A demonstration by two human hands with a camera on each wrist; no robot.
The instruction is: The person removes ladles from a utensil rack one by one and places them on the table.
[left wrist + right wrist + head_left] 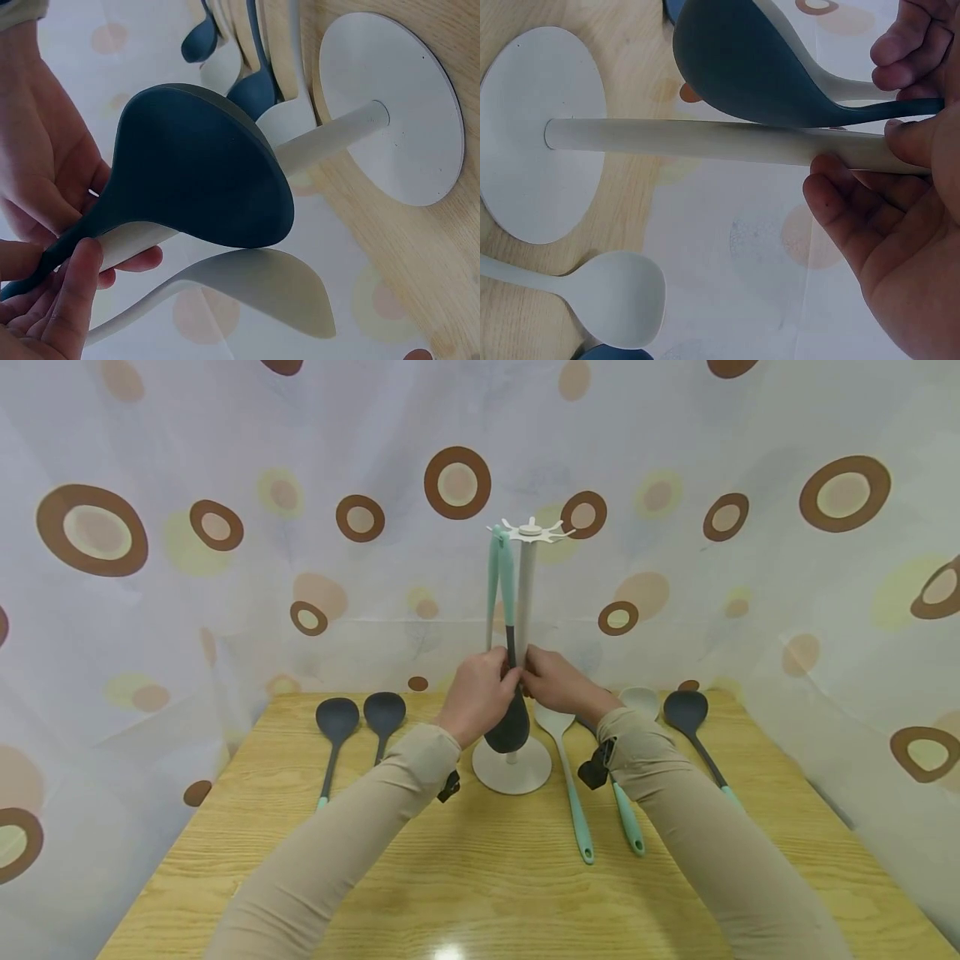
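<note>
A white stand pole [527, 593] rises from a round base [512, 777] to a hooked top [530, 530]. From its left side hang a dark cooking spoon [202, 165] with a mint handle [506, 577] and, behind it, a white-headed utensil [277, 292]. My left hand [480, 689] pinches the dark spoon's handle just above its broad, curved head. On the other side, my right hand [562, 681] grips the pole, thumb and fingers around it in the right wrist view. The dark spoon's head hangs downward, close beside the pole.
Two dark spoons, one farther left [337, 720] and one nearer the stand [384, 714], lie on the wooden table [450, 877]. To the right lie a white spoon [555, 720], a mint-handled utensil [628, 818], another white head [640, 700] and a dark spoon [686, 710]. Patterned cloth surrounds the table.
</note>
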